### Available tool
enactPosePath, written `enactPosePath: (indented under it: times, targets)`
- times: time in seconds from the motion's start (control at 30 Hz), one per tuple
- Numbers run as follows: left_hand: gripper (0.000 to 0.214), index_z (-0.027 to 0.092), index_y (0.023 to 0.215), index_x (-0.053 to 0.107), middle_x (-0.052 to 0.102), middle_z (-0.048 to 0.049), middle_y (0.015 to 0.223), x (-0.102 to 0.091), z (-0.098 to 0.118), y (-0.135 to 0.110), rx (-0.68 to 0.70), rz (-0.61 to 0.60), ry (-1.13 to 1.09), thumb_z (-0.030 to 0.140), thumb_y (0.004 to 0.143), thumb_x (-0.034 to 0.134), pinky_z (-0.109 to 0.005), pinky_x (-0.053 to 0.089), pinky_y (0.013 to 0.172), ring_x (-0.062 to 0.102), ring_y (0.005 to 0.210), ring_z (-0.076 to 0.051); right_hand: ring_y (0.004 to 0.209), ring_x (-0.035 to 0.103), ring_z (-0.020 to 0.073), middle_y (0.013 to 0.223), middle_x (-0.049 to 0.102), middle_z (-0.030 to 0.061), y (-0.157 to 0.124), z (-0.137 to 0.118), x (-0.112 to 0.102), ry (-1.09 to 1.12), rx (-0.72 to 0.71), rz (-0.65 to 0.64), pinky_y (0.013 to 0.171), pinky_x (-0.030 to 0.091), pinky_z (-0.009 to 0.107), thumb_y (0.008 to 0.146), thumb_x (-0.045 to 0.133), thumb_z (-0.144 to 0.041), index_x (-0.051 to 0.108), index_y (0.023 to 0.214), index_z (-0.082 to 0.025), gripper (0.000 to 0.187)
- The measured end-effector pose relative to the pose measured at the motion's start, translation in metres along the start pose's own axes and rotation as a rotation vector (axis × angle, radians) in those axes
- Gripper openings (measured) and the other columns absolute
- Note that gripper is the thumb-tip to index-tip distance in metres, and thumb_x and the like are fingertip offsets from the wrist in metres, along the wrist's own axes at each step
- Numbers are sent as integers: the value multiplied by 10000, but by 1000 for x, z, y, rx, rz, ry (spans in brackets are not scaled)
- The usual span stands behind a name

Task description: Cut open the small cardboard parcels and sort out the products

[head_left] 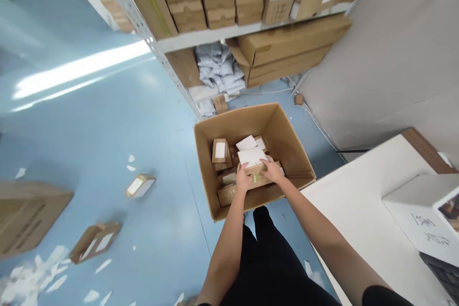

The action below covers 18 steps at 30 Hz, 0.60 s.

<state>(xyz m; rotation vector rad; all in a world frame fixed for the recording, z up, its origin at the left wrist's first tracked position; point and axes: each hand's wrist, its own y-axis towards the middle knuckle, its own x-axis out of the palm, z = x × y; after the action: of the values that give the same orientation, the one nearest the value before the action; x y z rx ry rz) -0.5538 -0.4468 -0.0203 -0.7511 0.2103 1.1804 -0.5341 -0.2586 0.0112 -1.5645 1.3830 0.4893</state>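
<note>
Both my hands reach into a large open cardboard carton (236, 118) on the floor. Between them is a small cardboard box with a white top (252, 156). My left hand (244, 179) grips its left near corner, and my right hand (272, 170) has hold of the right side. Under and around it lie several small boxes. One brown box with a white label (220, 151) sits by the carton's left wall, and a white-topped one (246, 142) lies just behind the held box. My hands and the held box hide part of the contents.
A metal shelf (215, 36) with stacked cardboard boxes stands beyond the carton. To the right is a white table (358, 201) bearing a white box (412, 205). On the blue floor at left lie a small box (141, 185), an open box (95, 243) and paper scraps (39, 272).
</note>
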Motion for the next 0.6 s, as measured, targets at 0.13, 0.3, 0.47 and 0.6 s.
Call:
enactPosePath:
  times: [0.13,0.3,0.47,0.6]
  targets:
    - [652,312,1373,638,476,-46,1622,-34,51,-14,227,10,-58,113,765,761,-402,415,1237,501,1473,-274,1195,706,296,1637,425,110,-49,-21,-43,-18,34,244,1072,547,421,859,728,-208,614,1454,-287,611]
    - [644,318,1375,659,434,-39,1664,-15,116,-42,505,-152,-85,123,774,785,-444,395,1255,498,1476,-294,1286,652,320,1655,396,116,-130,-3,-80,-31,212,527,1071,553,452,864,722,-178,595,1465,-303,627]
    - [653,298,1416,641,398,-63,1689,51,184,-99,706,-372,-26,135,800,782,-432,418,1238,500,1477,-304,1233,683,309,1682,359,117,-239,34,-115,1,460,700,1042,569,433,858,707,-164,608,1450,-282,611]
    - [600,305,1402,659,443,-52,1665,116,221,-151,845,-547,61,151,832,770,-423,443,1218,528,1455,-293,1159,718,323,1666,388,123,-325,74,-118,41,677,782,998,586,447,861,712,-196,628,1434,-286,586]
